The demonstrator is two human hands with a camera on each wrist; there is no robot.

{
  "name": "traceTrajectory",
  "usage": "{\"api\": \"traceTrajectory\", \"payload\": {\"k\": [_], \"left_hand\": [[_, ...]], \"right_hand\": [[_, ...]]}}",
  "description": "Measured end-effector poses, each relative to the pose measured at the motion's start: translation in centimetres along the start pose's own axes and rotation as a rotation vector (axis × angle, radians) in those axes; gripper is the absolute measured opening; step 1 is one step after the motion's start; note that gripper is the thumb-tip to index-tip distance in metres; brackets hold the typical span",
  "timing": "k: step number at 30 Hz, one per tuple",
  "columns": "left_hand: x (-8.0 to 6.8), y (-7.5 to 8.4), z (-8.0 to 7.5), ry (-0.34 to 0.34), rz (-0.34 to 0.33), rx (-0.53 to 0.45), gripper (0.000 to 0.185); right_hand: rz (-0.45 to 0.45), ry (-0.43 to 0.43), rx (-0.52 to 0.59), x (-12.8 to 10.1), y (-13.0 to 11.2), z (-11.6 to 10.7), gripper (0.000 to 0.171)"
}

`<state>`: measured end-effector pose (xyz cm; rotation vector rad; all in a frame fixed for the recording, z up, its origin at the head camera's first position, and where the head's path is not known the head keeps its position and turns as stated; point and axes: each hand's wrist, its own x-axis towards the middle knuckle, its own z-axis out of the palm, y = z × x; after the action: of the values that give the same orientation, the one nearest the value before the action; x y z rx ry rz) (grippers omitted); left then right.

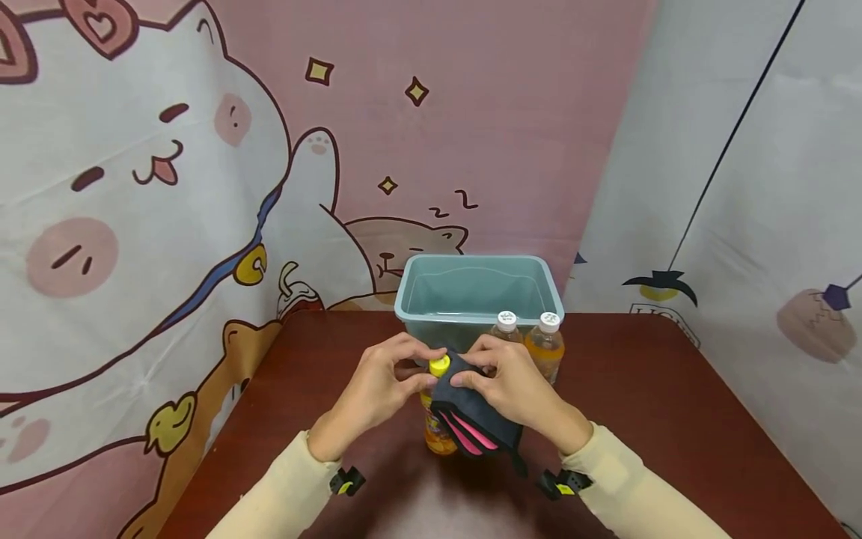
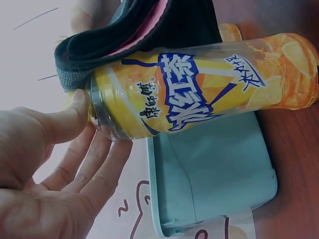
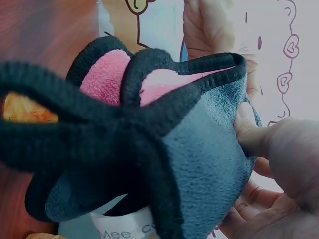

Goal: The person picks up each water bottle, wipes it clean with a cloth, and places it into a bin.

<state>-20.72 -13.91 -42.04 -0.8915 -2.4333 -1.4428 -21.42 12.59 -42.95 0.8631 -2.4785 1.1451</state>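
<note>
In the head view an iced tea bottle (image 1: 441,443) with a yellow cap (image 1: 440,365) stands upright on the table. My left hand (image 1: 387,374) grips it at the top, thumb and fingers about the cap and neck. The left wrist view shows its yellow label (image 2: 174,94) with blue and white lettering. A dark grey cleaning cloth (image 1: 474,400), pink inside and edged in black, drapes against the bottle's upper part. My right hand (image 1: 512,378) pinches this cloth between thumb and fingers. In the right wrist view, the folded cloth (image 3: 209,144) hides most of the bottle.
Behind the hands stands a blue-green plastic bin (image 1: 471,320). Two white-capped bottles, one (image 1: 505,328) partly behind the right hand and another (image 1: 547,348) to its right, stand before it. The red-brown table (image 1: 646,419) meets a cartoon-printed wall cloth (image 1: 498,135).
</note>
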Motion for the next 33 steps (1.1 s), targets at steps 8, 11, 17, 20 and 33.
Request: {"api": "traceTrajectory", "payload": {"k": [8,11,17,20,33], "left_hand": [[-0.1,0.5,0.0,-0.009,-0.011,0.016,0.045],[-0.1,0.5,0.0,-0.009,-0.005,0.019,0.044],[-0.1,0.5,0.0,-0.01,-0.006,0.037,0.045],[-0.1,0.6,0.0,-0.012,-0.004,0.045,0.045],[0.1,0.6,0.1,-0.013,0.003,0.078,0.037]], "right_hand": [[0.02,0.005,0.018,-0.8,0.3,0.1,0.036],[0.025,0.018,0.021,-1.1,0.5,0.2,0.034],[0.015,0.052,0.022,-1.7,1.0,0.6,0.027],[0.005,0.058,0.028,-2.0,1.4,0.8,0.021],[-0.008,-0.106,-0.077,-3.2,4.1,2.6,0.029]]}}
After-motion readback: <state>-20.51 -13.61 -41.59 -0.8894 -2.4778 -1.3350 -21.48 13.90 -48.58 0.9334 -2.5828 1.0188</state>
